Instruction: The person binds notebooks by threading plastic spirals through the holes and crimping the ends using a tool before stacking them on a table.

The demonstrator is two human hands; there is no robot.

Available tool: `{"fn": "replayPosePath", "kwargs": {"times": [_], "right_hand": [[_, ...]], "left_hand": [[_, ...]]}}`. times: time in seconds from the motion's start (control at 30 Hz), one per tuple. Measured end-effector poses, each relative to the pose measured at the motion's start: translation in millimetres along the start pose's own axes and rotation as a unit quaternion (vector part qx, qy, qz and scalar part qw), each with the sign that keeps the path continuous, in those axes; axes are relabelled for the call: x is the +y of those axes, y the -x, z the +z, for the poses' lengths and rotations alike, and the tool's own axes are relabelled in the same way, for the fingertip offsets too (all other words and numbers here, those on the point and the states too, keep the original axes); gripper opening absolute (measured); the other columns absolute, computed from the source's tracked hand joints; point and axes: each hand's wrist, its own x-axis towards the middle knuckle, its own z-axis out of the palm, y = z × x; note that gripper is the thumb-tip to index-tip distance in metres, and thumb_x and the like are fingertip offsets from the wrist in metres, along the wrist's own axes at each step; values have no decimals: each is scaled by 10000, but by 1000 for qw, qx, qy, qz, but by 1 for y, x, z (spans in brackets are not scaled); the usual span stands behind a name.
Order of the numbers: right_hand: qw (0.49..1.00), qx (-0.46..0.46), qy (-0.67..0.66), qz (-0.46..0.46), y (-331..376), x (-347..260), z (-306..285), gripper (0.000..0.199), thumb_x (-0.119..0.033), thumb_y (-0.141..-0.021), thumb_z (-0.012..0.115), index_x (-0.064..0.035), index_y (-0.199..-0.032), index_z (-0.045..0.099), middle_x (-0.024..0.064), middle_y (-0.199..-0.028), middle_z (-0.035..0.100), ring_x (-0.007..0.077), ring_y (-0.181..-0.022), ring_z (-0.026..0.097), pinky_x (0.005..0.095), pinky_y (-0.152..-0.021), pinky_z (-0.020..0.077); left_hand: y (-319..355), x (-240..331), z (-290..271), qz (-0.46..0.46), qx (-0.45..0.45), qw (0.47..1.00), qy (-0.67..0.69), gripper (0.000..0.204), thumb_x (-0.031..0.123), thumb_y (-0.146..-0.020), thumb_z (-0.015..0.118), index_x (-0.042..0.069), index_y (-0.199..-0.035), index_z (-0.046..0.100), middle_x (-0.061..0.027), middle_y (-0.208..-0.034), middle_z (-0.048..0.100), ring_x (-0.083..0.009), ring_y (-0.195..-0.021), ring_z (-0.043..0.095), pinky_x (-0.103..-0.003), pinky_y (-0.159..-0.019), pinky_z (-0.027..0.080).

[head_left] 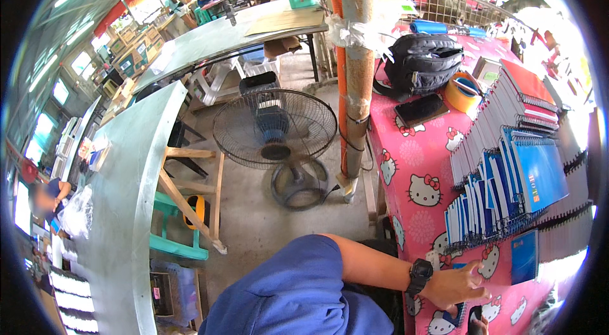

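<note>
My left hand [453, 285], with a black watch on its wrist, reaches over the pink patterned tablecloth. Its fingers are apart, and no object shows gripped in them. Bits of blue [454, 316] show just below it; their kind is hard to make out. At the bottom edge a small part of my right hand [484, 325] appears beside something dark, its fingers mostly cut off. Beyond my left hand a blue booklet [524, 257] lies near stacked spiral-bound blue notebooks [536, 173], which stand in a leaning row with white-paged, wire-bound ones [482, 135].
A black backpack [424, 62], a phone [421, 110] and a tape roll [462, 95] sit at the cloth's far end. Left of the table stand a rusty post [355, 81] and a floor fan [275, 129]. A grey table [127, 208] runs along the left; a person [54, 198] is beside it.
</note>
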Motion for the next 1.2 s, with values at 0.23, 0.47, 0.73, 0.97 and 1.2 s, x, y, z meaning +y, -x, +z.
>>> {"fn": "replayPosePath", "kwargs": {"times": [0.23,0.47,0.73,0.97,1.2], "right_hand": [[990,116,-78,-27,39,-32,6,685,-579,-744,622,66,-973,650,166,-1004,615,255,-995,587,360,-859,471],[990,107,-87,-27,23,-30,1,536,-453,-725,672,3,-1006,676,124,-1080,628,276,-1118,510,401,-979,358],[983,56,-169,-53,23,-46,2,609,-527,-700,698,-4,-1011,683,181,-1118,599,263,-1112,526,386,-968,373],[974,-33,-200,-103,1,-47,6,481,-447,-787,678,-51,-1061,687,113,-1100,620,213,-1017,555,359,-884,448],[998,-10,-52,-29,-15,-56,7,430,-409,-793,698,-77,-1066,688,154,-1158,583,253,-1074,550,360,-917,430]], "left_hand": [[0,-8,-21,-15,82,994,73,1008,319,-586,826,58,-1403,295,-209,-1418,320,-370,-1364,246,-447,-1125,196],[4,-27,-6,-226,106,901,354,926,146,-699,821,48,-1419,247,-96,-1156,501,-181,-1090,493,-333,-971,392],[16,-29,-11,-252,-29,898,359,347,102,-866,652,73,-1084,384,-50,-1045,439,-120,-979,446,-278,-862,408],[17,-23,-18,-233,-53,910,339,319,105,-876,632,66,-1072,384,-69,-1042,437,-138,-977,437,-289,-890,378],[19,-27,-11,-209,-47,915,341,313,98,-878,625,71,-1076,384,-70,-1014,435,-136,-944,445,-296,-865,387]]}}
